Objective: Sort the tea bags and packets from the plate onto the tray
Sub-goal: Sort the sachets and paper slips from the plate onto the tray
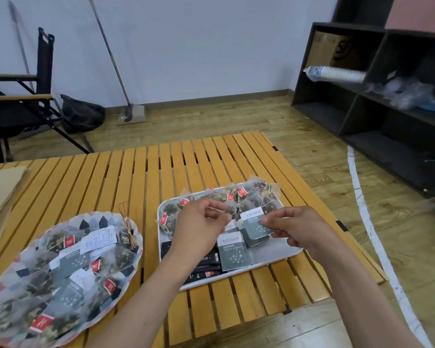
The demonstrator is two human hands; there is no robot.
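Packet (258, 226) in R grip (299, 228), thumb-forefinger pinch, over tray (274, 254) (L grip (199, 222) curled)

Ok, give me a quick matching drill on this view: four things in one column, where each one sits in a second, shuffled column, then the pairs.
Things:
A. black stick packets
B. gold wire tie
C. stack of paper cups
D. rearmost grey-green packet

Places:
1. pinched by the right hand
2. on the dark shelf
3. at the plate's far rim
4. in the tray's near-left part

Pairs: A-4, B-3, C-2, D-1.
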